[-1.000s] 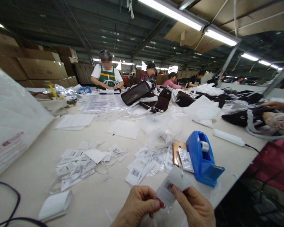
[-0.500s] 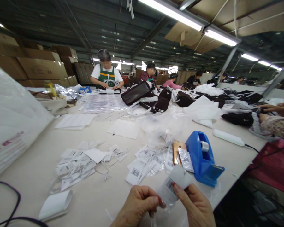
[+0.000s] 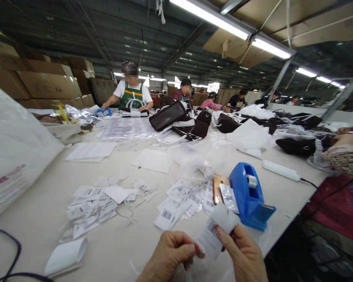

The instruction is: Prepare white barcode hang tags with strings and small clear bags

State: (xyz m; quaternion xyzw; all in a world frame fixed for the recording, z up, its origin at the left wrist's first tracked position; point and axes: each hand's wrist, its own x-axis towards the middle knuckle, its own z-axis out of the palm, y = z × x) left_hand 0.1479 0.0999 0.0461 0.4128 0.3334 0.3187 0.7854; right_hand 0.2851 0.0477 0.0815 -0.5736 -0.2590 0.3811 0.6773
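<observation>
At the bottom centre of the frame, we are pinching a barcode tag (image 3: pixel 214 231) between our two hands. Our left hand (image 3: pixel 172 254) is closing its grip on the tag's lower left edge with thumb and fingertips, and our right hand (image 3: pixel 244 256) is gripping the tag's right side, thumb pressing on its face. The tag is tilting up toward the right, raised over the pale surface (image 3: pixel 41 211).

Just beyond our right hand, we are seeing a blue tape dispenser (image 3: pixel 248 196) sitting near the surface's right edge. Touching its left side is a small silver packet (image 3: pixel 228 197), lying over a copper-coloured phone (image 3: pixel 218 187). To the left of those, a loose heap of barcode tags (image 3: pixel 179 201) is spreading across the middle, and a second heap (image 3: pixel 94 205) is lying further left. At lower left, a curled white sheet (image 3: pixel 65 256) is resting beside a black cable (image 3: pixel 8 250).

Toward the upper middle of the frame, dark brown bags (image 3: pixel 176 119) are lying in a row. Behind them, a person in a green apron (image 3: pixel 131 96) is working at the far end.
</observation>
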